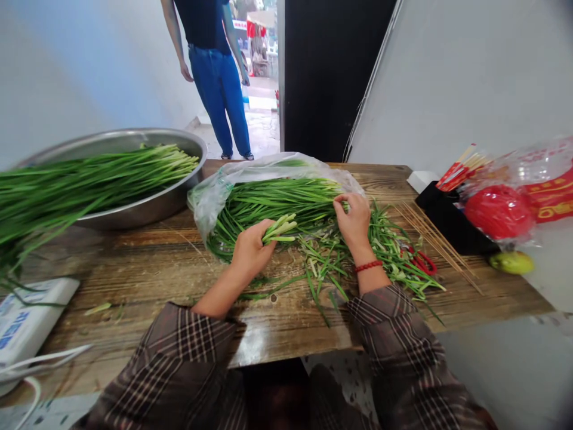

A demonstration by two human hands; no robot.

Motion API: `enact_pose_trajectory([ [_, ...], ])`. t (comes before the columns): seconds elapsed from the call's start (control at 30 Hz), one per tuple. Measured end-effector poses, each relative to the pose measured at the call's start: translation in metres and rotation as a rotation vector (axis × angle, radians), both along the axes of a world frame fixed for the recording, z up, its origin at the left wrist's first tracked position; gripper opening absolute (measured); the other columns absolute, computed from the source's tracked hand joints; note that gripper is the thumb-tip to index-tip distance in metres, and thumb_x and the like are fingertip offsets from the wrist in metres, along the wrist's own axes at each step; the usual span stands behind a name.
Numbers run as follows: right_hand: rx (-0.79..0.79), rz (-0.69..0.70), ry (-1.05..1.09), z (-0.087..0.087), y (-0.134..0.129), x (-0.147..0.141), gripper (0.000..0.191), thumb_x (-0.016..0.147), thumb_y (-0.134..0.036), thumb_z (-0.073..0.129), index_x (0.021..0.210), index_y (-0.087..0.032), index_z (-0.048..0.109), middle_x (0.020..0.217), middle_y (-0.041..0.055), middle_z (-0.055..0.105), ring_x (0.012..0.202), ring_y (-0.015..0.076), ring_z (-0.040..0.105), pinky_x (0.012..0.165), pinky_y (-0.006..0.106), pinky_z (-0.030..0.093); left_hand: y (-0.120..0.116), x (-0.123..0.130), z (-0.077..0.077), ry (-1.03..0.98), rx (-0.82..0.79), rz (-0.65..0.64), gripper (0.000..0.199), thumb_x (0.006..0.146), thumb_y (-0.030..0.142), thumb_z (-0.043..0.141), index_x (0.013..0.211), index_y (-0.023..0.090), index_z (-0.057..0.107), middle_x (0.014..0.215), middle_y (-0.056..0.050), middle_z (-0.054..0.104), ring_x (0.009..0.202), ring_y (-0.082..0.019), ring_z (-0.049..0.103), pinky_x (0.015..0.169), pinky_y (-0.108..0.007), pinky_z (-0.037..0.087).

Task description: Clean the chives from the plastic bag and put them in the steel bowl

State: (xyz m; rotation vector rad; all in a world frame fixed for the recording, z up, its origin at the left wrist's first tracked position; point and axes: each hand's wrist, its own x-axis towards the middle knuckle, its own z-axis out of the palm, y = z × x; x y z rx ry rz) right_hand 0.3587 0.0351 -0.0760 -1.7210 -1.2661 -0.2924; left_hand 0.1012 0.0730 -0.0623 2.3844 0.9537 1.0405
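Note:
My left hand (253, 251) is closed round a small bunch of garlic chives (282, 229), pale cut ends pointing right. A large heap of garlic chives (277, 200) lies in an opened clear plastic bag (208, 206) just beyond it. At the stem ends of this heap, my right hand (353, 221) has thumb and fingers pinched together; what is between the fingertips is too small to make out. Loose trimmed scraps (329, 257) of chive leaf are strewn under and around my right wrist. Red-handled scissors (421, 261) lie partly among the scraps.
A steel basin (197, 158) at the left holds many chives, their leaves hanging over its rim. Near me sits a white power strip (38, 316) with cables. Wooden skewers (439, 245), a black holder (461, 224) and a red wrapped bundle (501, 209) are at right. A person (219, 77) stands beyond the table.

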Motion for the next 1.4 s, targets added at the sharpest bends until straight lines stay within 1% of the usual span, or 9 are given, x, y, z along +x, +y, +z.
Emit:
enact_pose_trajectory([
  [0.23,0.152,0.246,0.326,0.014,-0.014,-0.015,0.014,0.083,-0.032,0.06,0.086,-0.02,0.067,0.085,0.0023,0.07,0.078,0.0158,0.063,0.074,0.03,0.049,0.0,0.002,0.0,-0.15,0.044,0.029,0.023,0.089,0.034,0.054,0.079,0.017,0.065,0.071,-0.001,0.066,0.066,-0.014,0.061,0.06,-0.024,0.045],
  [0.4,0.165,0.477,0.534,0.025,-0.024,-0.026,0.011,0.08,-0.032,0.067,0.085,-0.022,0.067,0.083,0.0005,0.069,0.075,0.0138,0.062,0.073,0.029,0.051,-0.006,0.005,0.004,-0.247,0.041,0.057,0.026,0.091,0.038,0.053,0.083,0.017,0.066,0.076,-0.003,0.066,0.072,-0.015,0.062,0.069,-0.027,0.051],
  [0.57,0.076,0.653,0.635,0.036,-0.034,-0.042,0.011,0.077,-0.031,0.072,0.082,-0.022,0.067,0.079,-0.0009,0.068,0.072,0.0125,0.062,0.069,0.028,0.051,-0.014,0.008,0.018,-0.361,0.115,0.025,0.027,0.095,0.039,0.049,0.096,0.018,0.066,0.104,-0.008,0.07,0.1,-0.018,0.064,0.093,-0.035,0.051],
  [0.77,-0.004,0.765,0.691,0.033,-0.036,-0.061,0.009,0.076,-0.026,0.073,0.083,-0.021,0.069,0.083,0.0001,0.071,0.076,0.0127,0.065,0.073,0.028,0.053,-0.012,0.01,0.015,-0.219,0.108,-0.133,0.027,0.094,0.036,0.05,0.108,0.018,0.065,0.117,-0.009,0.07,0.124,-0.022,0.056,0.109,-0.044,0.039],
  [0.9,-0.004,0.767,0.722,0.032,-0.036,-0.067,0.011,0.075,-0.028,0.075,0.082,-0.021,0.069,0.083,0.0005,0.072,0.076,0.0135,0.066,0.074,0.03,0.055,-0.01,0.009,0.009,-0.047,0.023,-0.096,0.021,0.091,0.033,0.053,0.1,0.021,0.068,0.104,-0.004,0.073,0.115,-0.023,0.06,0.114,-0.051,0.029],
  [0.97,-0.005,0.768,0.722,0.032,-0.037,-0.067,0.012,0.076,-0.029,0.074,0.083,-0.021,0.069,0.084,0.0007,0.073,0.076,0.0137,0.066,0.073,0.031,0.055,-0.01,0.009,0.009,-0.011,-0.03,-0.092,0.018,0.089,0.031,0.054,0.088,0.02,0.068,0.091,-0.002,0.073,0.096,-0.019,0.065,0.107,-0.045,0.037],
  [1.03,-0.011,0.772,0.691,0.032,-0.037,-0.067,0.01,0.077,-0.028,0.072,0.083,-0.021,0.069,0.084,0.0007,0.072,0.076,0.0138,0.066,0.073,0.031,0.055,-0.011,0.009,0.009,-0.04,-0.07,-0.09,0.02,0.088,0.031,0.053,0.077,0.018,0.064,0.077,0.0,0.068,0.075,-0.015,0.062,0.087,-0.033,0.048],
  [1.13,-0.027,0.76,0.564,0.034,-0.038,-0.067,0.007,0.079,-0.025,0.068,0.085,-0.022,0.068,0.084,0.0005,0.071,0.076,0.0138,0.065,0.075,0.031,0.054,-0.011,0.009,0.01,-0.115,-0.075,-0.071,0.024,0.087,0.031,0.055,0.069,0.017,0.059,0.065,0.001,0.059,0.062,-0.012,0.053,0.061,-0.024,0.042],
  [1.4,0.0,0.658,0.281,0.036,-0.038,-0.074,0.005,0.079,-0.026,0.067,0.081,-0.023,0.069,0.08,0.0005,0.07,0.074,0.0151,0.063,0.073,0.031,0.052,-0.01,0.01,0.008,-0.092,-0.027,-0.093,0.026,0.086,0.032,0.056,0.064,0.017,0.056,0.064,0.001,0.059,0.062,-0.012,0.053,0.059,-0.023,0.038],
])
